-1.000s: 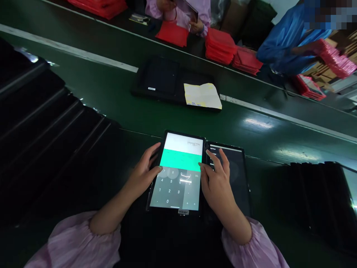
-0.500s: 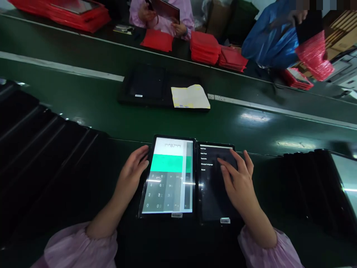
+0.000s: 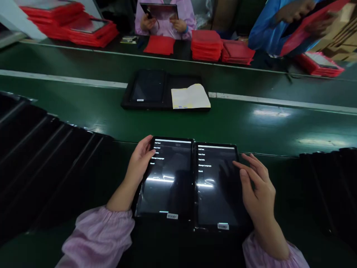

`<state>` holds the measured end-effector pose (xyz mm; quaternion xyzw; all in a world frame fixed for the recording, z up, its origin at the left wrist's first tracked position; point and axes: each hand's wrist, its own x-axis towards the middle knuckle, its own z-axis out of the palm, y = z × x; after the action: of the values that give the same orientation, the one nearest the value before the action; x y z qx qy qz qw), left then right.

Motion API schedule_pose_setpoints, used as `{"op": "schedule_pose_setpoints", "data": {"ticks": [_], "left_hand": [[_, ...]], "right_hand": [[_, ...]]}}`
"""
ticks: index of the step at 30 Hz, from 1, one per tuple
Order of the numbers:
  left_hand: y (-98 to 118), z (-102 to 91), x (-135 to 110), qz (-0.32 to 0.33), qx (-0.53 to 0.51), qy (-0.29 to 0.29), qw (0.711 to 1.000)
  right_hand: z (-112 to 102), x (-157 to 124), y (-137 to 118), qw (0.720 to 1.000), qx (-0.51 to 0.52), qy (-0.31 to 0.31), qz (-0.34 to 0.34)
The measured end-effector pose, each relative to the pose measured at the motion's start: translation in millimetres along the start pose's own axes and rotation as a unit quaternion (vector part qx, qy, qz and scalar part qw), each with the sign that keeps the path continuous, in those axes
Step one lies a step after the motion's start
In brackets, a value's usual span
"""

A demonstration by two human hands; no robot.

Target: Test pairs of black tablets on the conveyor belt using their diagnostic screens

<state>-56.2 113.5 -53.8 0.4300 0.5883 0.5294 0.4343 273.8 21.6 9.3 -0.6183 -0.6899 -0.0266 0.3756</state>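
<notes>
Two dark tablets lie side by side in front of me, each showing a black screen with a short white text menu and a small label at its lower edge. My left hand (image 3: 139,160) grips the upper left edge of the left tablet (image 3: 167,186), the thumb over the screen's border and covering part of the menu. At the right edge of the right tablet (image 3: 216,197) is my right hand (image 3: 258,184), its fingers apart and holding nothing. Its index fingertip is over the screen's right side; whether it touches the glass I cannot tell.
Dark stacked devices stand at left (image 3: 47,149) and right (image 3: 329,178). Across the green bench (image 3: 237,123) lies a black case (image 3: 164,106) with a tablet and a white paper (image 3: 191,96). Beyond are red pouches (image 3: 206,46) and two co-workers handling tablets or pouches.
The left tablet's screen went from a calculator to the text menu. My left hand closed on its edge. My right hand moved right, off the middle of the right tablet's screen.
</notes>
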Motion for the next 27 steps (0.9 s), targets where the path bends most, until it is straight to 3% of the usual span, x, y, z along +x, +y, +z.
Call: {"op": "schedule_pose_setpoints", "data": {"ticks": [10, 15, 22, 27], "left_hand": [[0, -0.5, -2, -0.003, -0.023, 0.005, 1.000], [3, 0.5, -4, -0.011, -0.043, 0.016, 0.999], [3, 0.5, -3, -0.005, -0.058, 0.021, 0.998], [3, 0.9, -4, -0.009, -0.042, 0.017, 0.999]], "right_hand": [[-13, 2, -2, 0.998, 0.024, 0.048, 0.033], [-10, 2, -3, 0.999, 0.029, 0.036, 0.015], [-4, 6, -9, 0.991, 0.066, -0.070, -0.096], [5, -1, -38, 0.972, 0.070, -0.177, -0.140]]}}
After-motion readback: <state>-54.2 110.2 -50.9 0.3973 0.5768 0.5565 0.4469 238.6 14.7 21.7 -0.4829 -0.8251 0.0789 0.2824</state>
